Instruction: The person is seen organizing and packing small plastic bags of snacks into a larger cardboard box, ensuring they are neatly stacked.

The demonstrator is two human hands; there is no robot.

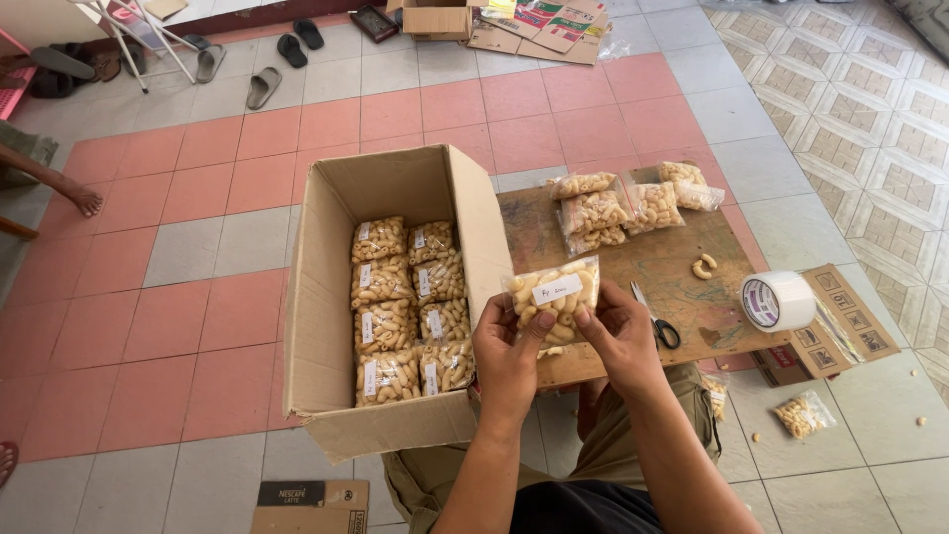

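Sitting cross-legged on the tiled floor [198, 247], a person is seen from above with one small clear bag of snacks [556, 294] held up between both hands. The left hand [509, 351] is closed on the bag's lower left corner, its fingers [534, 321] pinching the plastic, and the right hand [621, 336] is closed on the lower right edge in the same way. The bag is held in the air just above the near edge of a low wooden board [643, 272], right beside the open cardboard box [326, 287]. A white label is stuck on its front. Much of the packing looks done: two neat columns of filled bags [410, 311], eight in view, are already laid flat inside the box, each with its own white label. What looks left is the bag in hand and a loose heap of similar bags [623, 203] at the far end of the board. The snacks are pale yellow, curved and ridged, and the bags are thin, glossy and slightly crinkled. Two loose pieces [704, 265] lie on the board, which is worn and stained. A pair of black-handled scissors [657, 321] lies near the right hand, and a roll of clear tape [778, 301] rests at the board's right edge. One more small bag [803, 413] lies on the floor.
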